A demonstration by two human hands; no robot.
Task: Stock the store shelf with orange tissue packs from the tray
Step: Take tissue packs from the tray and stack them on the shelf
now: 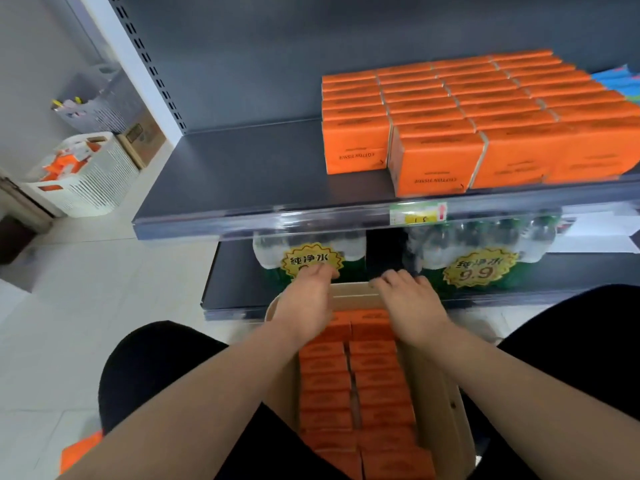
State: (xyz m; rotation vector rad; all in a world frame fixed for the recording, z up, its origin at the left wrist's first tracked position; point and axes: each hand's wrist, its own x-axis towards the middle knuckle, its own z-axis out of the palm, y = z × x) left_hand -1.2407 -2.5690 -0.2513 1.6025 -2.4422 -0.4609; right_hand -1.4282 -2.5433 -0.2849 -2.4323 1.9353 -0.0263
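Observation:
A cardboard tray [438, 382] sits between my knees, filled with two rows of orange tissue packs [377, 386]. My left hand [306, 299] and my right hand [410, 301] hover palm down over the tray's far end, fingers loosely apart, holding nothing. On the grey shelf [242, 168] above, several rows of orange tissue packs [485, 112] fill the right side. One front pack [434, 161] juts out toward the shelf edge.
The shelf's left half is bare grey. Below it stand wrapped water bottle packs [311, 258] with yellow price stickers. A white basket [90, 174], a grey basket [100, 102] and a carton stand at the far left on the tile floor. An orange pack [81, 448] lies by my left knee.

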